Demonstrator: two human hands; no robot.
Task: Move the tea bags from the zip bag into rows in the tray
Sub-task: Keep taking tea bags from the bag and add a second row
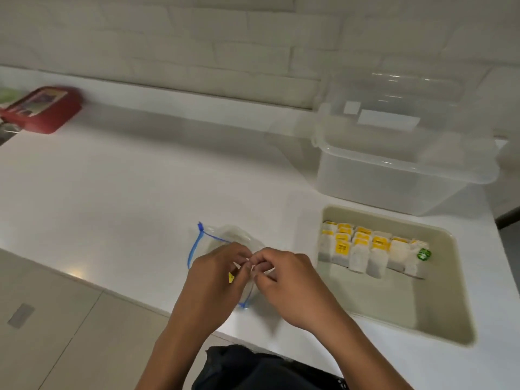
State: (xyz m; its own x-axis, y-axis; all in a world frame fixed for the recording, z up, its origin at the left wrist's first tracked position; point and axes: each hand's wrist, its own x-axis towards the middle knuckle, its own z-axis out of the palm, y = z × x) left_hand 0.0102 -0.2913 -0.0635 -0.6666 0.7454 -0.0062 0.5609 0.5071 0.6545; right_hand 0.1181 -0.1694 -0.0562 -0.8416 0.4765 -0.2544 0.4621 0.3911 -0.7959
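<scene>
Tray [439, 305]: tea bags [371, 249] in rows at far end, near half bare. Zip bag [225, 237] on counter, nearly spent. L hand [216, 274] + R hand [284, 277] fingers curled, pinching a bag over it; contents left unclear.

On the white counter [118, 192], both hands meet over the clear zip bag [225, 237] with its blue seal: the left hand [216, 274] and right hand [284, 280] have fingertips curled together, pinching something small between them, a yellow tag [231, 278] peeking beneath the left. At 3 o'clock from the hands lies the beige tray [439, 311], tea bags [371, 249] standing in rows along its far end. A clear lidded tub [402, 170] stands at 1 o'clock, a red box [47, 111] at 10 o'clock.
</scene>
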